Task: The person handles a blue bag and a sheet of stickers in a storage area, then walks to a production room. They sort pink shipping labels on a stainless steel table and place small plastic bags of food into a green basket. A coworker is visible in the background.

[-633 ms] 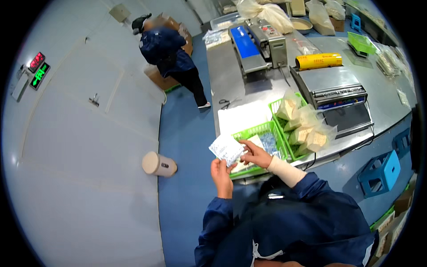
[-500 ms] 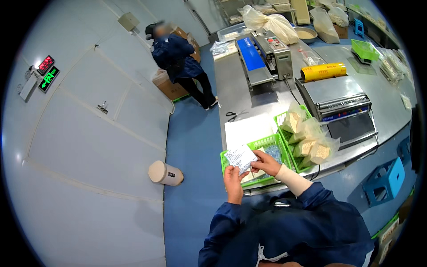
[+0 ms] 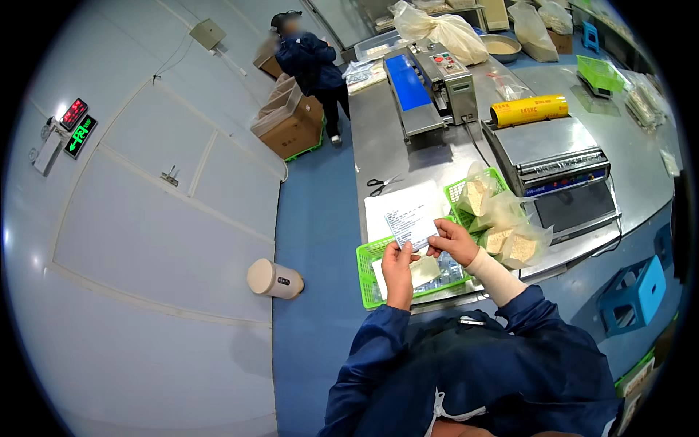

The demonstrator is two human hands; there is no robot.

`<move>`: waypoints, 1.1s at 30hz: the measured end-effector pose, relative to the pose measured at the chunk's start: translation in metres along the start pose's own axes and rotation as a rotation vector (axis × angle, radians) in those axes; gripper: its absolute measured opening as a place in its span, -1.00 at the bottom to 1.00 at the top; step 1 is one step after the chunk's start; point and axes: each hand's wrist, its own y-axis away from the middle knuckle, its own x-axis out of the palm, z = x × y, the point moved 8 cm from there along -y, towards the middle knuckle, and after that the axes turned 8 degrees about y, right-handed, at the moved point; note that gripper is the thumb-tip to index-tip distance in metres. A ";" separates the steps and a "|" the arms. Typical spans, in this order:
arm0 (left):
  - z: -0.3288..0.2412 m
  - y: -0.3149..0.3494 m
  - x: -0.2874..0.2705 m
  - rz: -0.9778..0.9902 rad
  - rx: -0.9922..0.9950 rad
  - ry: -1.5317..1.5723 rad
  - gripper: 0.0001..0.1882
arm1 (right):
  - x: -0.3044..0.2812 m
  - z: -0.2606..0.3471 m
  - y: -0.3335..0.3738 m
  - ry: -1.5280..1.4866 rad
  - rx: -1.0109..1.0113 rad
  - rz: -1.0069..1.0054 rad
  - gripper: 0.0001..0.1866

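A white printed label sheet is pinched at its lower edge by my left hand and at its lower right corner by my right hand. Both hands hold it up above a green plastic basket. Inside that basket lie pale sheets and several small blue-and-clear packets, partly hidden by my hands. To the right, a second green basket carries several clear bags of pale beige food. White paper lies flat on the table behind the label sheet.
Black scissors rest on the steel table. Beyond stand a sealing machine with a blue belt and a film wrapper with a yellow roll. A bin, a blue stool and a person by cartons are around.
My hands have raised the label sheet slightly up and to the right, showing more of the basket's contents. The other person has moved farther back, uncovering the cartons.
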 end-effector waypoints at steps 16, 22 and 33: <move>-0.080 0.050 0.105 0.169 0.837 -1.118 -0.52 | -0.042 0.041 0.018 -0.006 -0.192 -0.158 -0.76; -0.069 0.045 0.087 0.115 0.630 -0.590 -0.56 | -0.037 0.041 0.042 0.125 -0.214 -0.107 -0.79; -0.009 0.021 0.072 0.162 0.138 -0.016 -0.76 | -0.025 0.024 0.060 0.282 -0.053 0.015 -0.55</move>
